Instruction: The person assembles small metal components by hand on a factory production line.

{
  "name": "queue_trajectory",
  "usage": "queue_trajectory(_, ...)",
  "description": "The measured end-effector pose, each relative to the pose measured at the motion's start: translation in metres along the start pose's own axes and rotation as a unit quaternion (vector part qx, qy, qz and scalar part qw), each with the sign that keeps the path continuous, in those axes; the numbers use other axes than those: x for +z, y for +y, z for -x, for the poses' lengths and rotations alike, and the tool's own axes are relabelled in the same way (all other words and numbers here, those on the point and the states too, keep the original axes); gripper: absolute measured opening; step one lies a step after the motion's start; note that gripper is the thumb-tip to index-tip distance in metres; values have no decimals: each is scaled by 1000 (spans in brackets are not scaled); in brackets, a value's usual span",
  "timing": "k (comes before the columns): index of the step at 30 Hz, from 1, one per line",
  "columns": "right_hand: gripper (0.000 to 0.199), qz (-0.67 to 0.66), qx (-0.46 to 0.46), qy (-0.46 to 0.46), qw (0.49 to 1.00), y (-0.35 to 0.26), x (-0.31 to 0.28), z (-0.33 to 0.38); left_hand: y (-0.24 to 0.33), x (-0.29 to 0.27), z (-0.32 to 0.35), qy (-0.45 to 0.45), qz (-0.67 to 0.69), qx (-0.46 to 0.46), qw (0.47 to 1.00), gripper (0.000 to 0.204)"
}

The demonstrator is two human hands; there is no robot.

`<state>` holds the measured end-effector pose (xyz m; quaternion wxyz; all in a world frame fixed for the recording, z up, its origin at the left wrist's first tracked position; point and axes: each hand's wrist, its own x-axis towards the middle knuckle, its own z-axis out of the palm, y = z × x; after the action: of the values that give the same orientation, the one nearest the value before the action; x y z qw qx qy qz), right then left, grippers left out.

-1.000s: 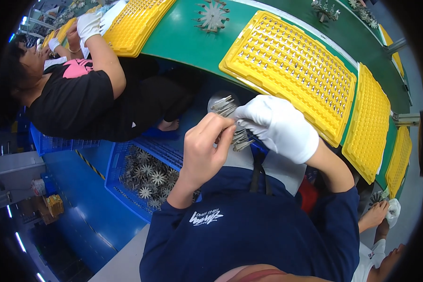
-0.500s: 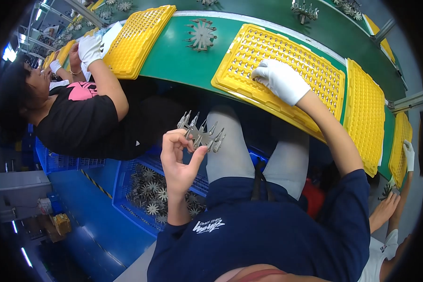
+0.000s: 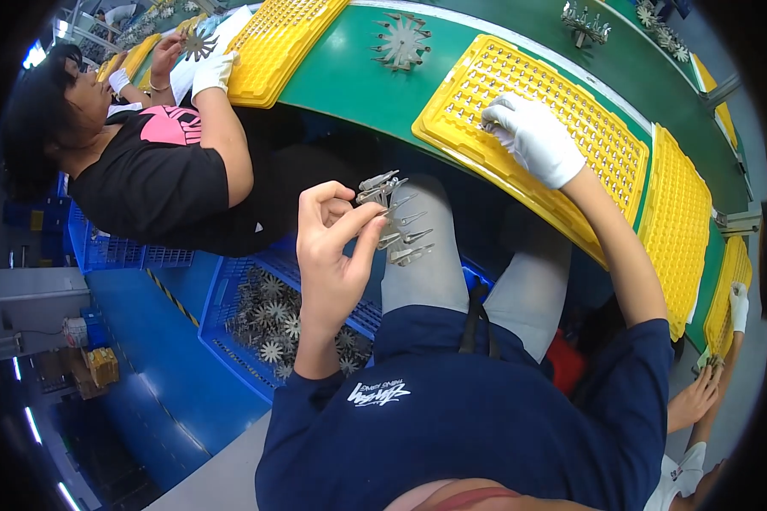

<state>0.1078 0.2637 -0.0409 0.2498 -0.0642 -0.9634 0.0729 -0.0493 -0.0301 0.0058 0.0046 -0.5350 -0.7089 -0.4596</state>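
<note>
My bare left hand [image 3: 328,247] holds a star-shaped metal rack [image 3: 390,223] with several clips around its rim, pinched between thumb and fingers above my lap. The rack is tilted, its clips pointing up and to the right. My right hand [image 3: 539,146], in a white glove, is over the left part of a yellow tray [image 3: 439,140] filled with rows of small shiny metal pieces [image 3: 562,106]. Its fingers are closed together at the fingertips. Whatever lies between them is too small or hidden to make out.
Another star-shaped rack [image 3: 402,43] lies on the green table [image 3: 341,64]. A second yellow tray [image 3: 675,221] stands to the right. Below left, a blue crate [image 3: 217,319] holds many such racks. Co-workers sit on both sides; the left one holds a rack [image 3: 199,44].
My left hand has turned the rack and lifted it slightly. My right hand stays over nearly the same part of the tray. The view has shifted a little.
</note>
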Motion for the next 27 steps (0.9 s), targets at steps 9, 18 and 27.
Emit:
queue_trajectory(9,16,-334,207,-66,917,-102,-36,-11,7,12,-1,-7,45,-27,999,12)
queue_trajectory(18,18,-374,188,-86,904,-125,-52,-14,13,18,-4,-20,57,10,998,14)
queue_trajectory(27,15,-257,87,-41,962,-135,-49,-10,21,27,1,-24,37,32,999,16)
